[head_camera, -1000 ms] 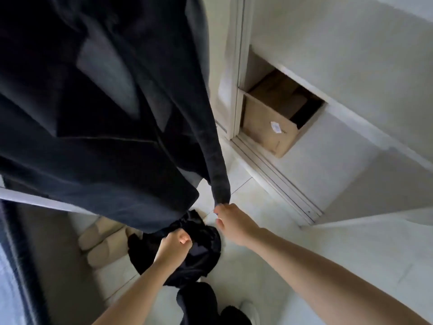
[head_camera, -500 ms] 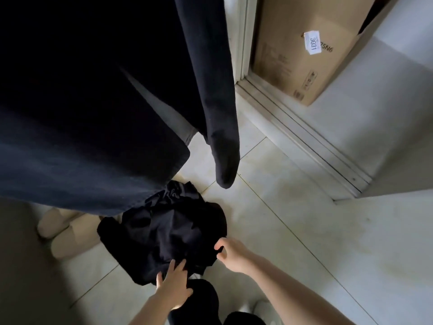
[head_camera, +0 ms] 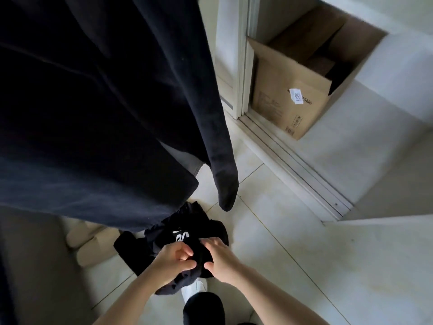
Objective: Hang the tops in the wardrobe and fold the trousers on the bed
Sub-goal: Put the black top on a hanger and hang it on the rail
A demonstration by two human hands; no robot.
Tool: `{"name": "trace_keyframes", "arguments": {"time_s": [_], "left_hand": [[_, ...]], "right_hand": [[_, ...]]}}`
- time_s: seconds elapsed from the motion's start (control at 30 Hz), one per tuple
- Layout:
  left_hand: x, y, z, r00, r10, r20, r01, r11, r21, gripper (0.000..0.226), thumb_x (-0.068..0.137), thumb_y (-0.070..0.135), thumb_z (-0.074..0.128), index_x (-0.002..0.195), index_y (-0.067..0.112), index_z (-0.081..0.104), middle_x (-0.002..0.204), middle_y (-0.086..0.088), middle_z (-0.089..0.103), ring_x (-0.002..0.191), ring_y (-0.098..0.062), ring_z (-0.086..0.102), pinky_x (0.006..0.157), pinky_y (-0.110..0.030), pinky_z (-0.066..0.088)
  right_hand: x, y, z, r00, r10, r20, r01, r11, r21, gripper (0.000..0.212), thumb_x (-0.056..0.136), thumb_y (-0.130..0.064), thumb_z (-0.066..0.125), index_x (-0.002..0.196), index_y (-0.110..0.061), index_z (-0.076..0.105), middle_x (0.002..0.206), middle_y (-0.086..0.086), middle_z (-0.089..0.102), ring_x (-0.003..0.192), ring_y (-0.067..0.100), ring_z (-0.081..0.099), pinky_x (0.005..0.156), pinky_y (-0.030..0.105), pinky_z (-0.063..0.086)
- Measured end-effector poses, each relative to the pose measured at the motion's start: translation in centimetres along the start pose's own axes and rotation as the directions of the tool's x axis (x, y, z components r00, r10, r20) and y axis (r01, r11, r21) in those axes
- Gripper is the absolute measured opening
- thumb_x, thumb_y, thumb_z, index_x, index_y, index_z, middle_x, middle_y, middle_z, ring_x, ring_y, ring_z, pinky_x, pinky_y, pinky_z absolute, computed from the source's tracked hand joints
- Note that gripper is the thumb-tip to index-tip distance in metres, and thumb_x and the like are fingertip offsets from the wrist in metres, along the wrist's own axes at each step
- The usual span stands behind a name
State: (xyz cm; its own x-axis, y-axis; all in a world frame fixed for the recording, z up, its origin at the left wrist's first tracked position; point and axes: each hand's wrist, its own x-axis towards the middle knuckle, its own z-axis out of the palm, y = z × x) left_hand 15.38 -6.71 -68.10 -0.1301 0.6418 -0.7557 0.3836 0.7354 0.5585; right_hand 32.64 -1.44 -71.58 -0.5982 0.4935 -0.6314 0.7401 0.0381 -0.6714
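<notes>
1. Black garment [head_camera: 185,245], crumpled, lower centre of frame, on the tiled floor [head_camera: 293,266]; now partly lifted, white logo showing on top. 0.5 s ago it lay flat in a heap, no logo visible.
2. Left hand [head_camera: 174,260]: fingers curled, grip closed on a bunch of the black fabric. Earlier its fingers were spread, just touching the cloth edge.
3. Right hand [head_camera: 219,259]: fingers bent onto the fabric, just beside the left hand; looks to be pinching the cloth, thumb side partly hidden. Earlier it was at the heap's right edge, further from the left hand.
4. Hung dark top [head_camera: 93,102] fills upper left; its sleeve [head_camera: 222,165] dangles centre, cuff above the garment, not touching the hands. Same place as before.
5. Cardboard box [head_camera: 290,106] with white label, upper right, behind the sliding door track [head_camera: 295,165]; more of its open top is in view than 0.5 s ago.
6. Beige slippers [head_camera: 91,242] lower left, beside the garment.
7. White shoe [head_camera: 194,289] and dark trouser leg at bottom centre, shoe partly under the fabric.
</notes>
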Motion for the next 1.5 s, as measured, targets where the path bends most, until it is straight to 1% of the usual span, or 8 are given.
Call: {"name": "trace_keyframes", "arguments": {"time_s": [0.3,0.73,1.0,1.13,1.23,1.33,1.43,1.5], "left_hand": [[-15.6,17.1,-5.8,0.986,0.166,-0.018,-0.167,0.985,-0.038,0.028,0.076,0.009,0.077,0.094,0.015,0.057,0.064,0.004,0.064,0.061,-0.003,0.059,0.06,-0.015,0.044],[-35.0,38.3,-12.9,0.813,0.576,-0.087,-0.583,0.8,-0.141,0.024,0.098,0.017,0.055,0.076,0.025,0.056,0.064,0.003,0.046,0.058,-0.012,0.04,0.056,-0.027,0.035],[-46.2,49.6,-16.1,0.589,0.79,0.172,-0.796,0.603,-0.047,0.012,0.086,0.017,0.071,0.084,0.018,0.06,0.063,0.004,0.063,0.057,-0.007,0.052,0.059,-0.014,0.038],[-49.6,53.4,-18.2,0.577,0.788,0.214,-0.803,0.596,-0.027,0.02,0.075,0.019,0.075,0.091,0.024,0.063,0.078,-0.015,0.071,0.063,-0.017,0.058,0.063,-0.026,0.045],[-50.6,55.7,-20.3,0.587,0.757,0.287,-0.808,0.528,0.262,0.029,0.078,0.018,0.075,0.092,0.04,0.061,0.087,-0.004,0.073,0.065,-0.009,0.063,0.062,-0.02,0.051],[-49.8,57.8,-21.3,0.626,0.726,0.283,-0.727,0.412,0.549,0.028,0.079,0.01,0.069,0.092,0.034,0.061,0.087,0.006,0.069,0.084,-0.012,0.066,0.068,-0.017,0.051],[-47.8,58.8,-21.3,0.326,0.941,-0.094,-0.667,0.299,0.682,0.024,0.08,0.004,0.066,0.087,0.026,0.06,0.081,0.007,0.059,0.08,-0.02,0.06,0.061,-0.021,0.041],[-46.4,58.7,-21.5,0.125,0.974,-0.191,-0.541,0.228,0.81,0.028,0.076,-0.001,0.064,0.094,0.02,0.059,0.086,0.003,0.057,0.072,-0.027,0.06,0.058,-0.029,0.038]], "right_hand": [[-12.7,-12.3,-13.9,0.97,-0.132,-0.203,0.145,0.988,0.049,0.036,0.085,-0.005,0.051,0.117,-0.021,0.057,0.109,-0.003,0.061,0.098,0.012,0.058,0.073,0.001,0.035],[-37.0,-29.8,-29.5,0.895,-0.228,-0.383,0.327,0.919,0.219,0.027,0.08,-0.026,0.061,0.102,-0.04,0.054,0.094,-0.009,0.065,0.089,0.005,0.063,0.079,0.023,0.051],[-48.2,-37.5,-36.9,0.677,-0.333,-0.656,0.102,0.926,-0.364,0.011,0.083,-0.023,0.057,0.09,-0.028,0.05,0.089,-0.012,0.056,0.08,0.013,0.057,0.073,0.039,0.051],[-52.4,-37.6,-41.0,0.55,-0.129,-0.825,-0.205,0.937,-0.283,0.019,0.078,-0.01,0.055,0.086,-0.026,0.05,0.096,-0.005,0.052,0.082,0.021,0.054,0.074,0.036,0.048],[-56.0,-36.8,-43.8,0.649,0.206,-0.732,-0.437,0.889,-0.138,0.027,0.082,0.001,0.044,0.103,-0.003,0.062,0.095,0.01,0.062,0.078,0.027,0.063,0.062,0.034,0.052],[-59.5,-37.5,-45.9,0.492,0.205,-0.846,-0.278,0.958,0.07,0.036,0.082,0.006,0.039,0.103,-0.009,0.063,0.093,0.009,0.06,0.081,0.029,0.067,0.069,0.039,0.059],[-61.2,-39.1,-46.2,0.065,-0.122,-0.99,-0.065,0.99,-0.126,0.037,0.077,0.003,0.044,0.102,-0.021,0.057,0.09,-0.002,0.06,0.08,0.017,0.059,0.068,0.029,0.049],[-62.3,-38.8,-46.2,0.061,-0.094,-0.994,-0.065,0.993,-0.098,0.032,0.08,0.001,0.043,0.103,-0.017,0.056,0.086,0.003,0.063,0.073,0.018,0.058,0.059,0.032,0.047]]}}
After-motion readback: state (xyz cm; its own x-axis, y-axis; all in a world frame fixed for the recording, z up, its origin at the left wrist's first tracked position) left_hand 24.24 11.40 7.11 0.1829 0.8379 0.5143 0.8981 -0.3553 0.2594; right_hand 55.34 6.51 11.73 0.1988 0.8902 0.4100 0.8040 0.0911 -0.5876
